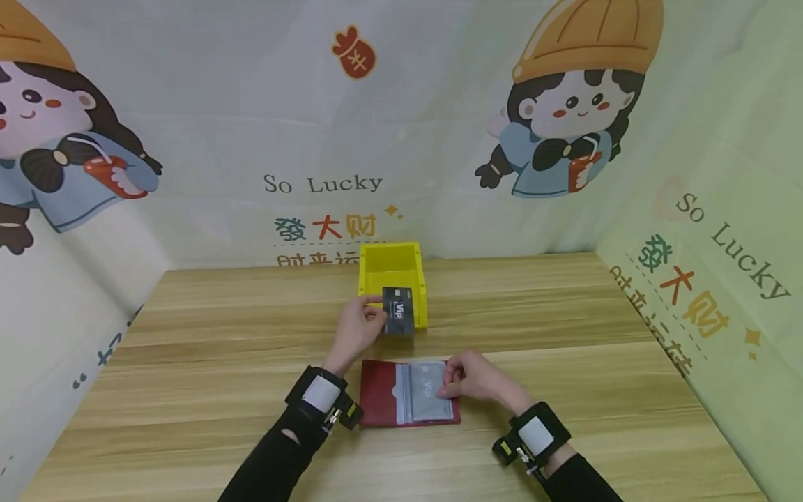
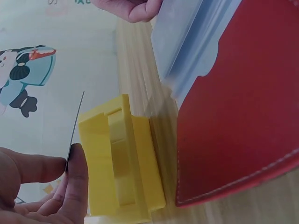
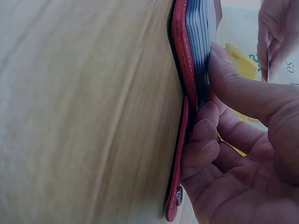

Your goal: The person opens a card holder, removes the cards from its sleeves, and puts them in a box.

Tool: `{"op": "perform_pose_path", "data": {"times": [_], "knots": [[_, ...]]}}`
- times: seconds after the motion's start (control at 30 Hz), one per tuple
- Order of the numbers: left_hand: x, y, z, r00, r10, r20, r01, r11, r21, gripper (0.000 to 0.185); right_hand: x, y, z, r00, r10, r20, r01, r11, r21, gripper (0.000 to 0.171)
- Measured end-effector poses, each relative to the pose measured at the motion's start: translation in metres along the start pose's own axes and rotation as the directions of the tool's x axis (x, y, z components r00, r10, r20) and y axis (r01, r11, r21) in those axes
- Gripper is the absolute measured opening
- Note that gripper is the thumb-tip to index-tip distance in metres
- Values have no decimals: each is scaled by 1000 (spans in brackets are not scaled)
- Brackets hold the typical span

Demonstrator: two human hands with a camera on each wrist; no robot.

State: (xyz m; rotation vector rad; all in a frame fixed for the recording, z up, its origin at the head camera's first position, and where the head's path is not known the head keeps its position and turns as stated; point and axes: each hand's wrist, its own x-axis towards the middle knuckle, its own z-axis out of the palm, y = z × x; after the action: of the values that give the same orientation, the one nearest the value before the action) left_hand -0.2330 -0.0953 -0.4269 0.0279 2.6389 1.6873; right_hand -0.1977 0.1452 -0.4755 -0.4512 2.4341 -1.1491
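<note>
Above the yellow bin [image 1: 393, 268], my left hand [image 1: 359, 328] pinches 1 black VIP card [image 1: 398, 311]; right hand [image 1: 475, 375] presses the open red card holder [image 1: 378, 394] flat. I judge insertion pending.

"Vip" on black plastic card [image 1: 398, 311]; "So Lucky" on pale printed backdrop [image 1: 323, 184], again at 3 o'clock.

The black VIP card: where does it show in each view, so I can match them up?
Head: black VIP card at centre, pinched by the left hand before the yellow bin.
Left wrist: edge-on, a thin dark line at lower left.
Right wrist: thin edge at upper right.
Shared landmark: the red card wallet.
</note>
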Motion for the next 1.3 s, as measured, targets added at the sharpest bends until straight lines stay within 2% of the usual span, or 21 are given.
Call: {"op": "perform_pose_path", "data": {"times": [0.17, 0.37, 0.6, 0.73, 0.93, 1.13, 1.3], "knots": [[16, 5, 10, 992, 102, -78, -95, 991, 90, 36, -1, -2, -1, 1000, 16, 0, -16, 1000, -3, 23], [30, 3, 21, 969, 206, -137, -171, 959, 227, 32, -2, -2, 0, 999, 39, -4, -39, 999, 2, 23], [39, 9, 30, 982, 153, -111, -118, 954, 275, 40, -5, -1, -1, 999, 41, -3, -41, 999, 9, 23], [46, 12, 36, 979, 175, -105, -126, 924, 362, 39, -4, -2, -1, 999, 40, 4, -40, 999, 13, 22], [57, 5, 41, 979, 185, -90, -127, 887, 444, 31, -4, -4, -1, 1000, 12, 0, -12, 1000, 21, 22], [63, -2, 42, 990, 125, -61, -81, 871, 484, 27, -3, -3, 2, 1000, 13, -10, -13, 1000, 24, 22], [67, -2, 45, 996, 89, -19, -62, 823, 565, 16, -3, -3, 2, 1000, 23, -12, -23, 999, 23, 23]]}}
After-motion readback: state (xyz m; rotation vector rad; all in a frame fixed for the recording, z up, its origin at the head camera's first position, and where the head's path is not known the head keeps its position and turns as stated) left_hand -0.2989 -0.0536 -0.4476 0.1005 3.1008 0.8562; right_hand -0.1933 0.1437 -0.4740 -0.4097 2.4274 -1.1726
